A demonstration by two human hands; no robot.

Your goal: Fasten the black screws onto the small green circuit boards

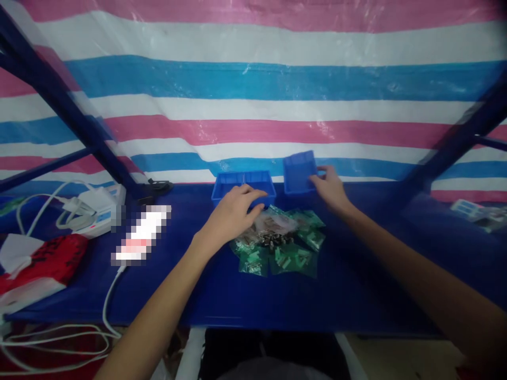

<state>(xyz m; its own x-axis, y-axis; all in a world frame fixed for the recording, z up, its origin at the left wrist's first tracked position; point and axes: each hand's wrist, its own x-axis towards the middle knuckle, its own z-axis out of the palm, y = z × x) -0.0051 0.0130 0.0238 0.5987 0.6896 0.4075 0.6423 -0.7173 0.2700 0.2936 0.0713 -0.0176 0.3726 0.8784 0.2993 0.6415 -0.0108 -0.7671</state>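
My left hand (233, 214) reaches over a pile of small clear and green plastic bags (279, 240) with small parts inside, lying on the blue table (277, 295). Its fingers are curled down onto the bags at the pile's left side; whether they grip one is hidden. Just behind the hand stands a blue plastic tray (242, 186). My right hand (329, 187) holds a second, smaller blue tray (300, 172) by its right edge, tilted up on end above the table's back.
A striped pink, white and blue tarp hangs behind the table. White power strip (99, 211), chargers and cables lie at the left, beside a red and white bag (37, 264). Dark blue frame bars slant up on both sides. A blurred-out object (140, 235) lies left of centre.
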